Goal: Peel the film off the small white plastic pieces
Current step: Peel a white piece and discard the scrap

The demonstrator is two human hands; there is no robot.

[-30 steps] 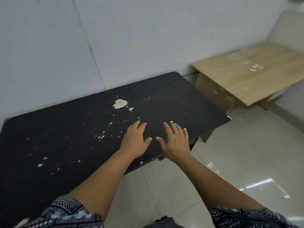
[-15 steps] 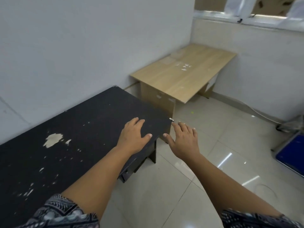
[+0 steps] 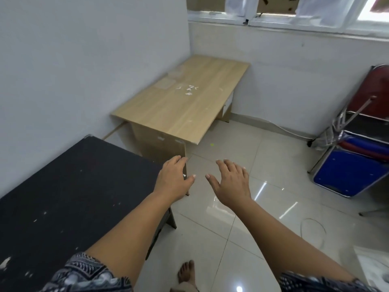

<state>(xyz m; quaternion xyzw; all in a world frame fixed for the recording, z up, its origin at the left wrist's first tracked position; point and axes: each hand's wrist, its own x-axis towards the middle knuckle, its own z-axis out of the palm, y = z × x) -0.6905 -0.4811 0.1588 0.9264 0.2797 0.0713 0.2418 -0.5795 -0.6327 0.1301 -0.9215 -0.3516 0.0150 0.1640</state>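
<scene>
Several small white plastic pieces (image 3: 190,89) lie scattered on the far part of a light wooden table (image 3: 181,110) in the room's corner. My left hand (image 3: 173,180) is stretched forward, palm down, fingers relaxed, over the right corner of a black table (image 3: 69,192). My right hand (image 3: 230,180) hovers beside it over the tiled floor, fingers spread. Both hands hold nothing and are well short of the wooden table.
Stacked folding chairs (image 3: 355,157), red and blue, lean by the right wall. A thin cable loop (image 3: 313,230) lies on the white tiled floor (image 3: 242,148). My bare foot (image 3: 186,272) shows at the bottom. A window runs along the far wall.
The view has swung right, from the black table toward the wooden table. Both hands have left the black tabletop; the right one now hangs over the floor.
</scene>
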